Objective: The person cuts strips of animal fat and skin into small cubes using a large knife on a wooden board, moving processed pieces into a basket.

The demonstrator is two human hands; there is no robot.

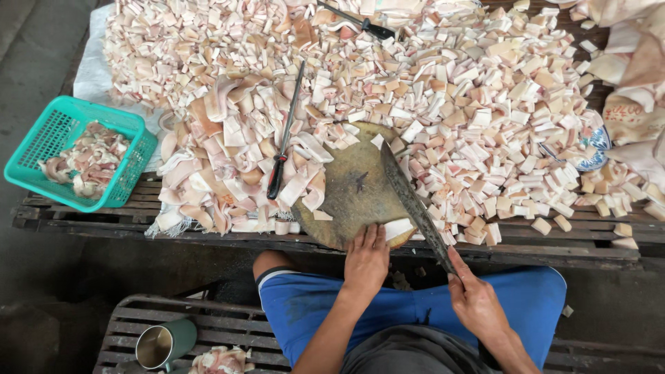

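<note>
My right hand (476, 299) grips the handle of a long dark cleaver (410, 201), whose blade lies slanted across the right side of a round wooden chopping block (353, 187). At the block's near edge, my left hand (367, 257) rests with fingers on a pale strip of pork skin (397, 229). All around the block, a wide heap of cut pork skin pieces (485, 104) covers the slatted wooden platform (83, 218). My knees in blue shorts sit below the platform edge.
A sharpening steel with a black handle (282, 149) lies on larger skin strips left of the block. Another dark-handled tool (364, 24) lies at the top. A teal basket (80, 151) holds scraps at left. A metal mug (163, 344) stands on a lower bench.
</note>
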